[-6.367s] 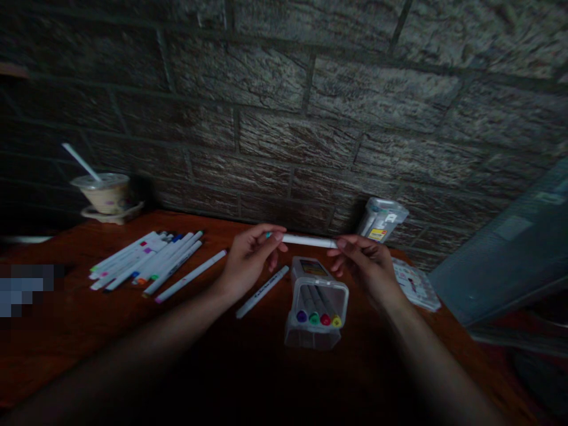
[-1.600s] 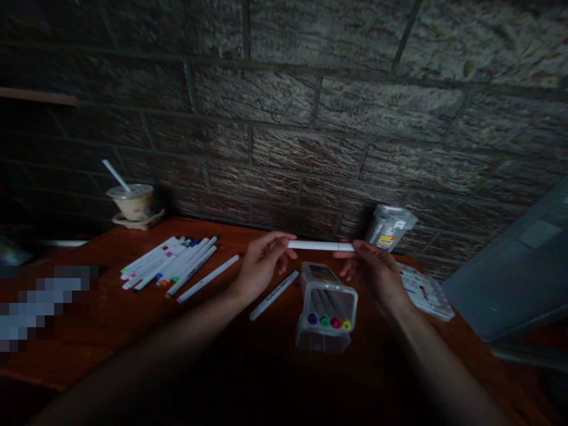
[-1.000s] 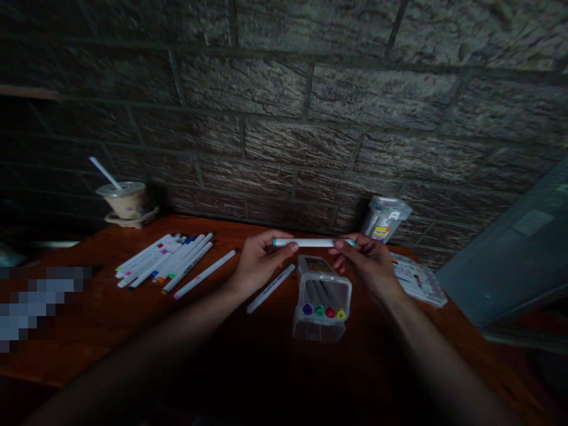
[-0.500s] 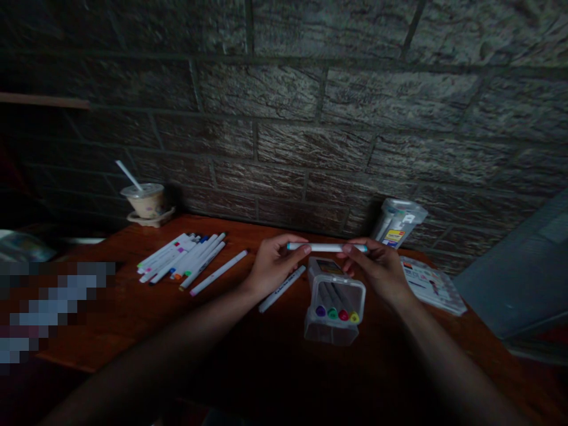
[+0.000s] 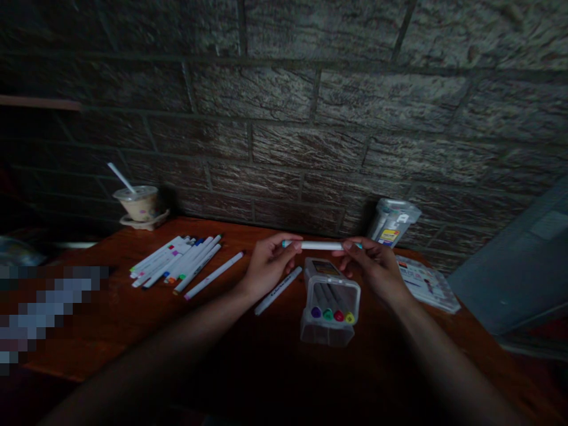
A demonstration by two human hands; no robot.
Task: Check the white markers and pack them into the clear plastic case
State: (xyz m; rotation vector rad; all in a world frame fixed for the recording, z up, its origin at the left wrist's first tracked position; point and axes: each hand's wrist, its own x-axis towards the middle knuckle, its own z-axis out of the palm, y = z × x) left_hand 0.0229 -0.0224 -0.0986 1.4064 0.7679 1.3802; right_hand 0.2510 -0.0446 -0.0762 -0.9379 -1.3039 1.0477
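A white marker pen (image 5: 322, 245) with light-blue ends is held level between my two hands. My left hand (image 5: 270, 263) pinches its left end, and my right hand (image 5: 375, 266) grips the right end. Just below it, an open clear plastic case (image 5: 331, 334) lies on the table, with several markers inside showing purple, green, red and yellow ends. Beside the case, to the left, rests a single marker (image 5: 278, 291) with dark lettering. Farther left is a loose pile of white markers (image 5: 177, 260), and one marker (image 5: 214, 276) lies just right of that pile.
A drink cup (image 5: 139, 204) with a straw sits in a holder at the wooden table's (image 5: 106, 337) back left. By the brick wall (image 5: 284, 142) stands a clear container (image 5: 393, 222); a flat printed package (image 5: 428, 284) lies right of my right hand.
The whole view has shifted slightly, so things appear a little farther left. Both hands keep the same hold on the marker pen.
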